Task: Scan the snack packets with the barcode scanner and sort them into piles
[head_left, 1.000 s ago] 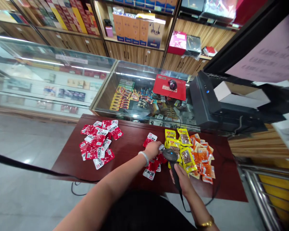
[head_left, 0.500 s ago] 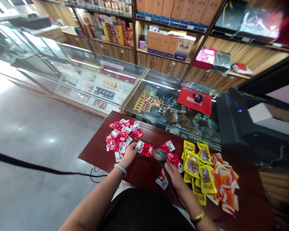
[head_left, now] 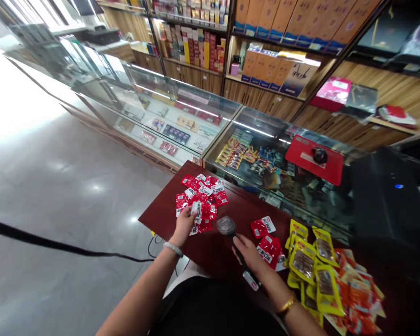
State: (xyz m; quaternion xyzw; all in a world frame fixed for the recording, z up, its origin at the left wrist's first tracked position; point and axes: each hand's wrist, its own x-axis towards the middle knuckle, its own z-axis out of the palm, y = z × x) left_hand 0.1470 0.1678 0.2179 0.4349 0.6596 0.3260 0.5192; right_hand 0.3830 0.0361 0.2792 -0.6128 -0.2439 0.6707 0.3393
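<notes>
My left hand (head_left: pixel 186 223) rests at the near edge of a pile of red snack packets (head_left: pixel 200 197) on the dark red table (head_left: pixel 161 215), its fingers closed on one red packet (head_left: pixel 196 209). My right hand (head_left: pixel 249 254) grips the handle of a black barcode scanner (head_left: pixel 227 227), whose head points toward that pile. A smaller group of red packets (head_left: pixel 268 239) lies just right of the scanner. Yellow packets (head_left: pixel 310 264) and orange packets (head_left: pixel 357 294) are heaped further right.
A glass display counter (head_left: pixel 266 154) with goods inside stands behind the table, with a red mat (head_left: pixel 315 161) and a black device on top. A black register machine (head_left: pixel 388 196) sits at the right. Shelves of boxes line the back wall. A black cable (head_left: pixel 56 243) crosses the floor at left.
My left hand carried a red packet leftward from the middle group to the left pile. The scanner followed to the left. The view swung left, shifting the yellow and orange packets to the right.
</notes>
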